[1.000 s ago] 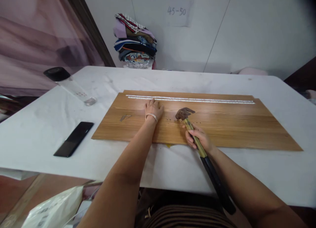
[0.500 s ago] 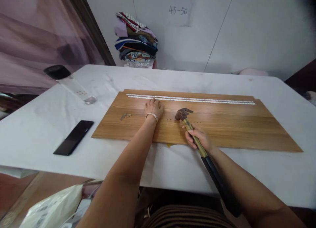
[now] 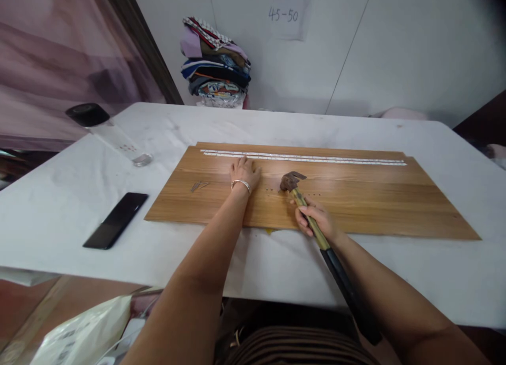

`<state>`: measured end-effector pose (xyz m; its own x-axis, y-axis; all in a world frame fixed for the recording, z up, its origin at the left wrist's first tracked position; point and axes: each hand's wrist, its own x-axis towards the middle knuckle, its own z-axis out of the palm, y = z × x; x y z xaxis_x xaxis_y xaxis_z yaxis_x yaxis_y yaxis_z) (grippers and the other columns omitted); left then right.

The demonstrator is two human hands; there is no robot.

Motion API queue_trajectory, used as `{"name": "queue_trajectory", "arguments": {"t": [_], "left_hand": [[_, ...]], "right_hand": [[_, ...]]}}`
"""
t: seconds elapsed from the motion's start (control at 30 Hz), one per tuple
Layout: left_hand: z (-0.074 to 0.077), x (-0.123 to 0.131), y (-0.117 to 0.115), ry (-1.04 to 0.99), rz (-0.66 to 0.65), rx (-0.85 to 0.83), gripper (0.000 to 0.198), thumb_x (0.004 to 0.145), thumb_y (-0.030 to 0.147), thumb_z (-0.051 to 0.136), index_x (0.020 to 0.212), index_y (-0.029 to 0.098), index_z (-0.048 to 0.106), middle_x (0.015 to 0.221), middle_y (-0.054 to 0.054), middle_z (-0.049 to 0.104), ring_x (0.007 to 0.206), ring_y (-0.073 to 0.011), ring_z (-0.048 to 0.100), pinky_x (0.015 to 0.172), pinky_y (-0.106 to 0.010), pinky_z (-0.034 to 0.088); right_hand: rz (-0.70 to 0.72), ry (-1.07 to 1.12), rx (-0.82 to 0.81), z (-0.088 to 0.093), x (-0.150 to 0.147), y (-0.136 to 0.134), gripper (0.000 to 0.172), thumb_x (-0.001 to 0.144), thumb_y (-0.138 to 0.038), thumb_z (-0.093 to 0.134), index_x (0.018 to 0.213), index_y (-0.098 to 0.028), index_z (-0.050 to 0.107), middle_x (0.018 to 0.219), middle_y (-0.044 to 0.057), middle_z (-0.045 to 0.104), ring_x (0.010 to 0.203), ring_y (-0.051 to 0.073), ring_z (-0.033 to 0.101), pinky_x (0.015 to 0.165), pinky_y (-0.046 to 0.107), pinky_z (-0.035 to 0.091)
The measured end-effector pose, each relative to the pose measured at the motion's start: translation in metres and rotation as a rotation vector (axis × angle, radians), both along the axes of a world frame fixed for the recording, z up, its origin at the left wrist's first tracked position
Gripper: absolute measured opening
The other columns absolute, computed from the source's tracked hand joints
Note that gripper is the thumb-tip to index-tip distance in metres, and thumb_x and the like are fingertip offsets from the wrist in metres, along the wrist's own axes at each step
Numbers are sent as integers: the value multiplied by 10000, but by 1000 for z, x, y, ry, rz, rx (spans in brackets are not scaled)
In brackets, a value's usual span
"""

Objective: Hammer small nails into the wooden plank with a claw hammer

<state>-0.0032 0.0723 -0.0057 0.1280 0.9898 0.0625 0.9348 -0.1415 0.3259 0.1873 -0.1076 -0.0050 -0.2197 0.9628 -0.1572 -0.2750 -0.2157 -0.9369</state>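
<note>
A table (image 3: 454, 280) with a white covering bears a wood-grain board (image 3: 375, 196) lying flat, the edge of what looks like another (image 3: 316, 150) behind it, a black phone (image 3: 116, 220) to its left, and a clear, black-lidded bottle (image 3: 114, 138) farther back.

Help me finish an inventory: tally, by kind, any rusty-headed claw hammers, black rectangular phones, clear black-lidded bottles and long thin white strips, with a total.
Rusty-headed claw hammer with yellow-and-black handle: 1
Black rectangular phone: 1
Clear cylindrical bottle with black lid: 1
Long thin white strips: 2
Total: 5
</note>
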Motion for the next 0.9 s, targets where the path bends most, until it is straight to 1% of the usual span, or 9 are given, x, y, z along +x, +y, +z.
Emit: {"name": "queue_trajectory", "arguments": {"t": [0.17,0.33,0.67,0.77,0.9], "left_hand": [[-1,-1,0,2,-2,5,429,972,396,477,1331,279,680,1588,-81,542,1506,-285,415,1256,-494,303],[-2,-1,1,3,-9,4,426,975,401,478,1324,270,683,1592,-83,537,1506,-288,415,1249,-501,316],[-3,-1,1,39,-12,13,396,984,404,487,1296,264,686,1572,-80,558,1486,-274,440,1237,-472,344],[-3,-1,0,35,-8,13,382,990,405,493,1292,273,687,1577,-73,557,1487,-268,443,1240,-474,340],[-2,-1,-1,34,5,3,380,1001,414,497,1294,270,691,1594,-71,542,1503,-264,426,1249,-462,330]], "right_hand": [[0,4,4,3,-2,0,311,860,-438,629,1058,-215,538,532,-119,504,318,74,367,364,232,216],[-5,15,0,5,-3,0,310,854,-432,630,1058,-218,536,527,-120,507,321,75,375,366,229,229],[6,7,-9,2,0,-1,345,850,-445,640,1081,-208,542,535,-115,515,316,76,380,348,222,229],[-15,16,2,1,0,-2,355,849,-446,645,1092,-207,546,536,-114,514,310,74,378,348,223,232],[-1,15,-21,-2,1,-1,354,850,-451,652,1086,-207,550,535,-108,514,308,75,378,348,222,222]]}}
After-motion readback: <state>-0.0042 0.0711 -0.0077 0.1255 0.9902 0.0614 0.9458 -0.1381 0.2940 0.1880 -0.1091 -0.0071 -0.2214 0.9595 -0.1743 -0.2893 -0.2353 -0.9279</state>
